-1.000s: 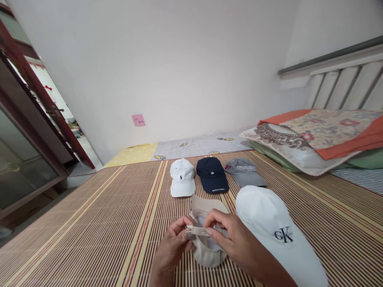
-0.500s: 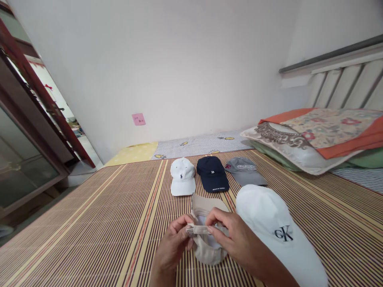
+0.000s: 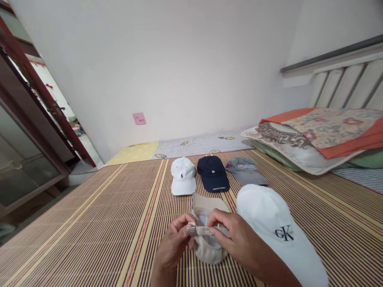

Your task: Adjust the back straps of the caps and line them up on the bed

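A beige cap (image 3: 209,252) lies upside down on the striped mat (image 3: 89,223), its brim pointing away from me and its inside showing. Across its back opening runs a strap (image 3: 203,230) with a buckle at the left end. My left hand (image 3: 176,239) pinches the strap at the buckle. With thumb and forefinger, my right hand (image 3: 229,231) grips the strap's right part. Parts of the cap's rim are hidden behind my fingers.
Beyond are a white cap (image 3: 183,177), a navy cap (image 3: 212,174) and a grey cap (image 3: 245,171) in a row. A larger white cap (image 3: 278,227) lies right of my right hand. Pillows (image 3: 317,139) are stacked at the back right, by the wall.
My right hand has shifted very slightly right, and more of the strap and buckle shows between my hands. Both hands keep their hold.
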The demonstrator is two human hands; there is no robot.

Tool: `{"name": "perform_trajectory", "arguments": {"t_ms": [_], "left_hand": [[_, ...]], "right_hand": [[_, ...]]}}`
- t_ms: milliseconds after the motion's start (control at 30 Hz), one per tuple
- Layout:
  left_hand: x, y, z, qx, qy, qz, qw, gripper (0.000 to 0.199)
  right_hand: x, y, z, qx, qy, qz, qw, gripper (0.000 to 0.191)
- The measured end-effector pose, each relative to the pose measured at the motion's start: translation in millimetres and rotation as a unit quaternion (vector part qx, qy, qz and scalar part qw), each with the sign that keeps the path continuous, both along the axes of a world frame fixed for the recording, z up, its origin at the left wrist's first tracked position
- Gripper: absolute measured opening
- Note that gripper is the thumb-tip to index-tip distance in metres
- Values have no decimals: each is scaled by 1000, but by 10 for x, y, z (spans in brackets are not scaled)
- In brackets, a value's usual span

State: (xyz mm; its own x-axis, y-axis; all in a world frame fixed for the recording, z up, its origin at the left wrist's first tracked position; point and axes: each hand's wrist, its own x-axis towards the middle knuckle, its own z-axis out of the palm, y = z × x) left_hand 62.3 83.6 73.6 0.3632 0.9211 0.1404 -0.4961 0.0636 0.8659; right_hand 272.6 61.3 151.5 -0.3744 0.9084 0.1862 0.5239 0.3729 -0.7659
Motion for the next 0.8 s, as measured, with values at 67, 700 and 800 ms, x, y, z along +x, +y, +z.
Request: {"name": "perform_trajectory", "arguments": {"t_ms": [67,700,800], "left_hand": [[5,-2,10,-2,4,3,1000,33],[8,1,26,14,33,1,999,30],[13,-8,35,13,35,-6,999,30]], "right_hand": [[-4,-2,-4,0,-9,-3,1000,15],[-38,8,-34,14,42,-3,999,14],[-40,8,-14,16,40,-2,999,14]]}}
